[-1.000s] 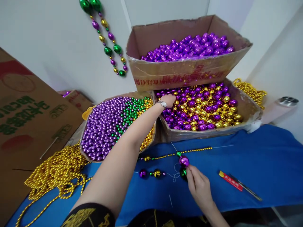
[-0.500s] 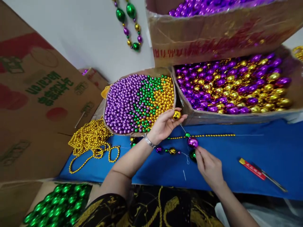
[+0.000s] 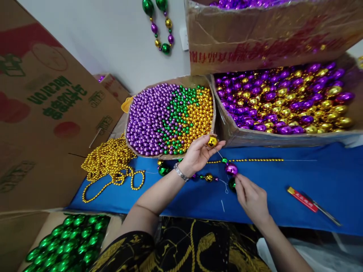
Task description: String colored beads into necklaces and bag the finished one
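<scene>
My left hand [image 3: 198, 155] pinches a large gold bead [image 3: 212, 141] just in front of the bead boxes, with a thin needle or thread running from it down to the right. My right hand [image 3: 251, 196] is closed on a large green bead [image 3: 231, 184] on the blue cloth, with a large purple bead [image 3: 231, 169] right above its fingertips. A partly strung strand [image 3: 207, 177] of purple, gold and green beads lies between the hands. A thin row of small gold beads [image 3: 255, 160] stretches right along the thread.
A box of small purple, green and gold beads [image 3: 170, 117] and a box of large purple and gold beads [image 3: 283, 98] stand behind. Green beads [image 3: 68, 241] fill a box at lower left. Gold bead chains [image 3: 107, 166] lie left; a red-handled tool [image 3: 309, 202] lies right. Necklace [image 3: 160, 26] hangs on wall.
My left hand came back from the box of large beads holding a gold bead and now sits near the strand. The camera tilted down; my right hand stayed put.
</scene>
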A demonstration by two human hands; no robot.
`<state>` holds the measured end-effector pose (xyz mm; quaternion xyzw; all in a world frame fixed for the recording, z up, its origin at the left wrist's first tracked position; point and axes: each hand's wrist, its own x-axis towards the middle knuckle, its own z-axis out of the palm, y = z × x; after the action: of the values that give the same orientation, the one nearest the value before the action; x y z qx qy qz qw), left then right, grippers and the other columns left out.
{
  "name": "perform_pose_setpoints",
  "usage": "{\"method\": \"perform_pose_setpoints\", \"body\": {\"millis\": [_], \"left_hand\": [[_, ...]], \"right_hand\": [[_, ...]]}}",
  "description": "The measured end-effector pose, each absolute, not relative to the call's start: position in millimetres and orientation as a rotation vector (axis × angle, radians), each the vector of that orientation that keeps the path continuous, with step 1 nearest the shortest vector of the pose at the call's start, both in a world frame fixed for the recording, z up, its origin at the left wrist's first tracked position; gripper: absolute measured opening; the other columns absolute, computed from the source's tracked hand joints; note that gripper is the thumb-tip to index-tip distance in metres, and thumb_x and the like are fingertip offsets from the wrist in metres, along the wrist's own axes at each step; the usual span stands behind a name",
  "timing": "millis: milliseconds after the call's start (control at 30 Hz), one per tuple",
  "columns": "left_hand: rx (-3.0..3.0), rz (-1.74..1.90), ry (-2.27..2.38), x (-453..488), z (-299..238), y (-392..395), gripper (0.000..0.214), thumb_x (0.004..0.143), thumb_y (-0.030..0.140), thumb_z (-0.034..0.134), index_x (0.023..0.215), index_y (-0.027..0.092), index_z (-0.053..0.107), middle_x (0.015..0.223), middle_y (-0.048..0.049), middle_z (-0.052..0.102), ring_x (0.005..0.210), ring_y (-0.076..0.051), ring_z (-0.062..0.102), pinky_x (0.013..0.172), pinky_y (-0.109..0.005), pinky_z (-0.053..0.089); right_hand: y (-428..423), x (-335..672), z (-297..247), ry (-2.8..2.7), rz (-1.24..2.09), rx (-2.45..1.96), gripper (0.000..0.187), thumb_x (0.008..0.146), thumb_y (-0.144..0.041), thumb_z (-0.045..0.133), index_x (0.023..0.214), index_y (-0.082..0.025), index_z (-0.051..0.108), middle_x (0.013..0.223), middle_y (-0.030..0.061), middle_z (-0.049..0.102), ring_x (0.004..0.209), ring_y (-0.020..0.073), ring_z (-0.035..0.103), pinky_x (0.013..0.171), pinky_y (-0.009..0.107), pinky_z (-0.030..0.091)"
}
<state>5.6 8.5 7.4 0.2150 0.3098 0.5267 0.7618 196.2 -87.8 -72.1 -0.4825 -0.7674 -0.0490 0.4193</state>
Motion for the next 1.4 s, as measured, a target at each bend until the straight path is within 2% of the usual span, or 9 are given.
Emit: {"method": "perform_pose_setpoints", "body": {"millis": [333, 500, 700, 833, 1033, 1200, 1267, 1333, 1400], "left_hand": [[0.609, 1.143, 0.626, 10, 3, -1, 0.027, 0.078, 0.028, 0.076, 0.098, 0.012, 0.068, 0.093, -0.0064, 0.069, 0.100, -0.023, 0.071, 0.094, -0.033, 0.053], [0.717, 1.153, 0.671, 16, -7, -10, 0.037, 0.072, 0.027, 0.082, 0.105, 0.017, 0.069, 0.099, -0.0060, 0.069, 0.100, -0.020, 0.069, 0.089, -0.031, 0.053], [0.621, 1.189, 0.687, 14, -17, -11, 0.038, 0.069, 0.030, 0.084, 0.103, 0.017, 0.070, 0.093, -0.0040, 0.068, 0.085, -0.013, 0.066, 0.081, -0.027, 0.051], [0.654, 1.196, 0.731, 16, -21, -16, 0.038, 0.071, 0.031, 0.083, 0.104, 0.018, 0.070, 0.092, -0.0039, 0.068, 0.083, -0.012, 0.065, 0.073, -0.023, 0.049], [1.115, 1.156, 0.872, 19, -21, -29, 0.039, 0.074, 0.030, 0.080, 0.109, 0.019, 0.068, 0.100, -0.0072, 0.070, 0.087, -0.015, 0.065, 0.085, -0.031, 0.051], [1.586, 1.033, 0.870, -7, 3, -30, 0.049, 0.083, 0.030, 0.070, 0.130, 0.024, 0.059, 0.128, -0.0111, 0.064, 0.113, -0.023, 0.062, 0.099, -0.037, 0.048], [1.720, 1.076, 1.011, -29, 10, -18, 0.041, 0.086, 0.028, 0.066, 0.127, 0.026, 0.061, 0.131, -0.0102, 0.062, 0.119, -0.024, 0.058, 0.102, -0.038, 0.044], [1.818, 1.107, 1.279, -55, 9, 1, 0.029, 0.084, 0.024, 0.066, 0.113, 0.024, 0.069, 0.120, -0.0109, 0.065, 0.118, -0.026, 0.056, 0.105, -0.040, 0.039], [1.911, 0.941, 1.564, -80, 2, 23, 0.015, 0.080, 0.018, 0.067, 0.094, 0.020, 0.072, 0.104, -0.0131, 0.067, 0.113, -0.030, 0.054, 0.104, -0.043, 0.036]], "right_hand": [[-89, 195, -71, -1.925, -0.108, -1.236, 0.013, 0.095, -0.017, 0.053, 0.103, -0.013, 0.062, 0.086, 0.0080, 0.075, 0.071, 0.0164, 0.072, 0.069, 0.024, 0.054], [-89, 191, -73, -1.888, -0.011, -1.385, 0.014, 0.098, -0.025, 0.048, 0.099, -0.015, 0.058, 0.071, 0.0030, 0.070, 0.053, 0.0134, 0.064, 0.055, 0.022, 0.049], [-91, 191, -74, -1.902, 0.070, -1.361, 0.022, 0.099, -0.022, 0.042, 0.110, -0.015, 0.059, 0.091, 0.0093, 0.067, 0.080, 0.0170, 0.067, 0.071, 0.026, 0.053], [-91, 194, -76, -1.826, 0.079, -1.367, 0.020, 0.096, -0.024, 0.051, 0.110, -0.018, 0.065, 0.092, 0.0077, 0.066, 0.081, 0.0156, 0.066, 0.071, 0.024, 0.053], [-86, 198, -101, -1.728, 0.537, -1.444, 0.023, 0.093, -0.039, 0.058, 0.102, -0.020, 0.066, 0.082, 0.0028, 0.072, 0.067, 0.0149, 0.069, 0.061, 0.023, 0.053], [-85, 199, -117, -1.632, 0.772, -1.342, 0.021, 0.092, -0.038, 0.058, 0.101, -0.019, 0.064, 0.081, 0.0030, 0.073, 0.070, 0.0162, 0.070, 0.064, 0.025, 0.055], [-86, 201, -115, -1.623, 0.730, -1.314, 0.018, 0.091, -0.036, 0.060, 0.097, -0.019, 0.064, 0.081, 0.0028, 0.072, 0.070, 0.0158, 0.068, 0.065, 0.025, 0.053], [-86, 202, -109, -1.637, 0.675, -1.294, 0.016, 0.090, -0.035, 0.062, 0.093, -0.020, 0.064, 0.080, 0.0019, 0.070, 0.068, 0.0147, 0.066, 0.063, 0.024, 0.051], [-87, 202, -102, -1.669, 0.625, -1.276, 0.014, 0.090, -0.034, 0.062, 0.090, -0.020, 0.064, 0.078, 0.0009, 0.068, 0.066, 0.0133, 0.064, 0.062, 0.023, 0.050]]}}
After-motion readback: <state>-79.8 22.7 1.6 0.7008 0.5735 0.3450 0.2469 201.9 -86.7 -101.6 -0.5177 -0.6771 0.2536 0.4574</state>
